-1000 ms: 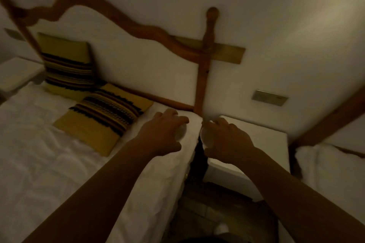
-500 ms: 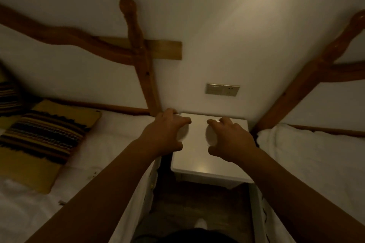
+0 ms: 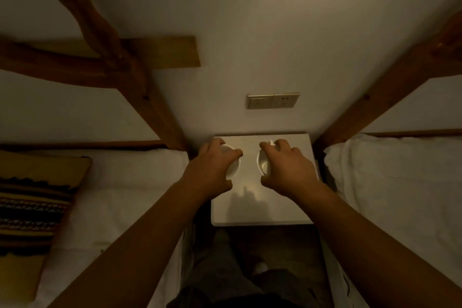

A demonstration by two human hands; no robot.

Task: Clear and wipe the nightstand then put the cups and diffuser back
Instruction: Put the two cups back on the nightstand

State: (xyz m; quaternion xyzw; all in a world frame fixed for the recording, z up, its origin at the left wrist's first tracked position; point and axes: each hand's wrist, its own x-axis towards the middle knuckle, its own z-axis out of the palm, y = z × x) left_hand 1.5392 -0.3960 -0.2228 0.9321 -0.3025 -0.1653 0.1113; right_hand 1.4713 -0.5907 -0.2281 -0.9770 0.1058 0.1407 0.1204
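Observation:
A small white nightstand (image 3: 260,210) stands against the wall between two beds. My left hand (image 3: 215,170) grips a white cup (image 3: 233,169) from above, over the nightstand's back left part. My right hand (image 3: 287,167) grips a second white cup (image 3: 262,164) from above, over the back right part; its open mouth shows beside my fingers. Whether the cups rest on the top or hover just above it is unclear in the dim light. No diffuser is in view.
White beds flank the nightstand, the left one (image 3: 112,195) carrying a yellow striped cushion (image 3: 32,210), the right one (image 3: 400,182) close by. Wooden headboard posts (image 3: 150,112) rise on both sides. A wall switch and socket plate (image 3: 273,100) sits above. My legs (image 3: 225,270) stand below.
The view has swung right from the left bed to the nightstand. Both hands, each holding a cup, have moved from over the bed edge to over the nightstand's back part.

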